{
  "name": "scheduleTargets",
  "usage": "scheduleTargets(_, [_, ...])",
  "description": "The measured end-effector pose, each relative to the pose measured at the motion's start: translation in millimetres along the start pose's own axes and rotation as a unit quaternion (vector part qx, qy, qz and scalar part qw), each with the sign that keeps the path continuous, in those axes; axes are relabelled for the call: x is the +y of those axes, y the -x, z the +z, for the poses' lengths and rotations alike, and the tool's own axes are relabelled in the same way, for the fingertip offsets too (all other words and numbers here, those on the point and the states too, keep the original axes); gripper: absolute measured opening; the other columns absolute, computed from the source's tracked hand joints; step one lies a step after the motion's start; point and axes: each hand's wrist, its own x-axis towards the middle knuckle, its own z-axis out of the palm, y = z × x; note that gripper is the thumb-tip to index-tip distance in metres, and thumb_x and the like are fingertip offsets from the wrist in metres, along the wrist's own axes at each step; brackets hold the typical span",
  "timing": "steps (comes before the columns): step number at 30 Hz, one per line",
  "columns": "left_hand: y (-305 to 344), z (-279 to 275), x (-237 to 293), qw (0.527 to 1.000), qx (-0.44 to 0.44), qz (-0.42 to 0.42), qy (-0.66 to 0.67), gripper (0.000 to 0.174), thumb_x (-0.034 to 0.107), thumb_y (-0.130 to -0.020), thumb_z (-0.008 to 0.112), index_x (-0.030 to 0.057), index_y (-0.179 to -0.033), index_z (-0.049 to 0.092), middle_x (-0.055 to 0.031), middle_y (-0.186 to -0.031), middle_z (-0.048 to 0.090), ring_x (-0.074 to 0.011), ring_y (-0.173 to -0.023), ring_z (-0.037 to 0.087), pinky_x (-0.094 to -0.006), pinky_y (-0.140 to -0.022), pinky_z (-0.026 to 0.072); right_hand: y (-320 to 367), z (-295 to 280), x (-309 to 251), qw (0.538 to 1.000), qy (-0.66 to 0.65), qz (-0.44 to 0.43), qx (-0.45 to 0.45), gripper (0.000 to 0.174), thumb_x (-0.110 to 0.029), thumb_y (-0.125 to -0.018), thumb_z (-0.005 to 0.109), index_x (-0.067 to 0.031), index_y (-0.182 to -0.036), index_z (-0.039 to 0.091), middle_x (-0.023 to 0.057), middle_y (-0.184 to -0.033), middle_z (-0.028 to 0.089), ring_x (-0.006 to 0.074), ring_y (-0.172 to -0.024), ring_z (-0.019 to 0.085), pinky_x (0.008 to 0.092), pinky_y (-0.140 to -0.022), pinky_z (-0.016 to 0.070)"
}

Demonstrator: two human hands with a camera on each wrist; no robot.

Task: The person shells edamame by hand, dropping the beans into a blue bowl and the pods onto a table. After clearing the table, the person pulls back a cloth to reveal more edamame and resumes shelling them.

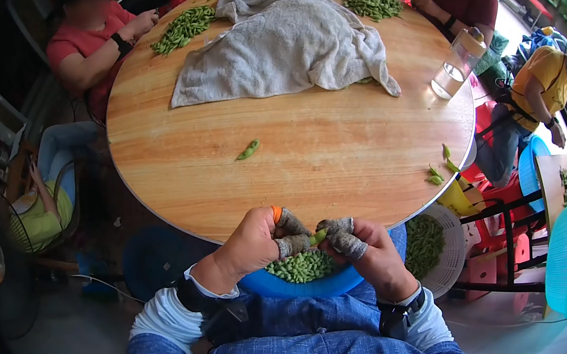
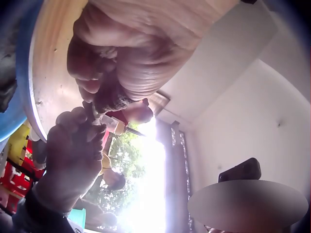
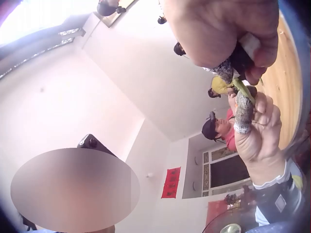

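A green soybean pod (image 1: 318, 237) is held between both hands over a blue basin (image 1: 344, 282) at the lap. My left hand (image 1: 249, 249) pinches the pod's left end, and my right hand (image 1: 378, 256) grips the other end. Knitted covers (image 1: 295, 245) wrap several fingertips and thumbs. Shelled green beans (image 1: 302, 267) fill the basin under the hands. From the right wrist, the pod (image 3: 241, 91) shows bright green between the covered fingertips. In the left wrist view the curled fingers of my left hand (image 2: 141, 48) hide most of it.
On the round wooden table (image 1: 181, 162) lie a loose pod (image 1: 248, 149), a grey cloth (image 1: 281, 48), pod piles (image 1: 184, 29) and a clear bottle (image 1: 452, 72). A white basket (image 1: 453, 233) of pods stands at right. People sit across the table.
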Motion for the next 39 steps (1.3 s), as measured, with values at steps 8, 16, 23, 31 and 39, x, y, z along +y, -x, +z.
scheduleTargets(8, [1.4,1.2,-4.5,1.0,-0.01,0.001,0.016,0.01,0.005,-0.073,0.062,-0.0016,-0.079,0.056,-0.0026,-0.07,0.058,-0.0056,-0.061,0.053,-0.0173,-0.053,0.0418,2.6,0.8,0.6,1.0,0.001,-0.013,0.002,0.021,-0.013,-0.083,0.05,-0.0008,-0.099,0.054,0.0003,-0.085,0.059,0.0049,-0.074,0.051,0.0183,-0.065,0.0398])
scheduleTargets(16, [-1.9,6.9,-6.5,0.996,0.01,0.053,-0.076,0.013,0.008,-0.073,0.063,-0.0019,-0.079,0.056,-0.0048,-0.07,0.059,-0.0091,-0.058,0.053,-0.0209,-0.051,0.0424,0.8,2.8,3.7,0.998,-0.024,-0.012,0.061,0.02,-0.015,-0.08,0.055,-0.0002,-0.093,0.057,0.0016,-0.08,0.059,0.0077,-0.074,0.054,0.0196,-0.066,0.042])
scheduleTargets(23, [3.9,15.1,-6.7,0.766,0.056,0.257,-0.587,0.031,-0.001,-0.052,0.055,-0.0037,-0.084,0.054,-0.0175,-0.075,0.054,-0.0311,-0.072,0.054,-0.0379,-0.063,0.044,-1.7,-2.1,0.5,0.999,-0.008,-0.027,0.037,0.018,-0.012,-0.081,0.053,0.0009,-0.094,0.055,0.003,-0.084,0.059,0.0082,-0.075,0.054,0.0204,-0.068,0.0429])
scheduleTargets(31, [-5.5,7.9,-31.4,0.927,0.018,0.291,-0.235,0.014,0.007,-0.077,0.051,-0.0018,-0.087,0.053,-0.0117,-0.074,0.055,-0.0224,-0.066,0.054,-0.0302,-0.059,0.0424,-9.7,-3.5,18.4,0.99,-0.114,-0.086,0.0,0.027,-0.018,-0.077,0.06,0.0011,-0.095,0.056,0.0052,-0.087,0.06,0.0107,-0.077,0.056,0.0218,-0.069,0.0442])
scheduleTargets(39, [-11.2,8.0,-56.4,0.94,-0.076,0.056,0.327,0.028,0.029,-0.088,0.038,0.0051,-0.089,0.054,-0.0018,-0.07,0.052,-0.0104,-0.053,0.043,-0.0227,-0.048,0.0331,-27.0,-12.1,39.2,0.976,-0.131,-0.163,-0.068,0.02,-0.01,-0.081,0.053,0.0017,-0.097,0.054,0.0058,-0.09,0.058,0.0127,-0.082,0.055,0.0263,-0.075,0.0442])
